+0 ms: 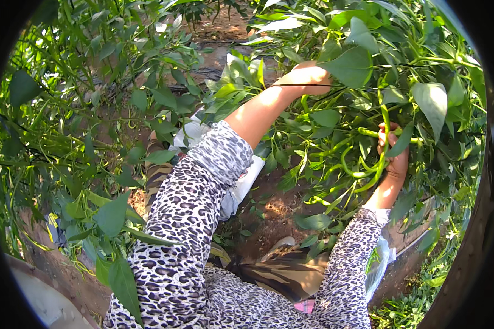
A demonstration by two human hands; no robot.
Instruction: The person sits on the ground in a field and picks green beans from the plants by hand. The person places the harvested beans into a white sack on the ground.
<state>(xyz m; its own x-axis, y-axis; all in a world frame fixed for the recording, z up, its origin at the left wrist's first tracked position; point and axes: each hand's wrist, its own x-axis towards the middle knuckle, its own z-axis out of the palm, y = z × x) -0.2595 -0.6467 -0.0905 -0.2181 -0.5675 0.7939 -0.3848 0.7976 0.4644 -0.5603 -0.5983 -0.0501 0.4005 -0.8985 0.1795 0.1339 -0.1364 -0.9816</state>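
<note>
Long, curling green chili peppers (356, 174) hang among the leaves of a pepper plant (325, 119) before me. My right hand (396, 158) is closed around several of them, with the peppers sticking out on both sides of the fingers and a leaf covering part of the hand. Farther up, my left hand (313, 78) reaches into the same plant. A broad leaf (350, 68) and other foliage hide its fingers, so what it touches cannot be seen. A thin dark line (300, 85) crosses in front of the left wrist.
Dense pepper plants (86, 103) stand to the left. A white bag (247, 181) shows beneath my left forearm, and a clear plastic bag (376, 267) with green contents sits beside my right sleeve. Bare soil (278, 205) lies between, near my shoe (280, 246).
</note>
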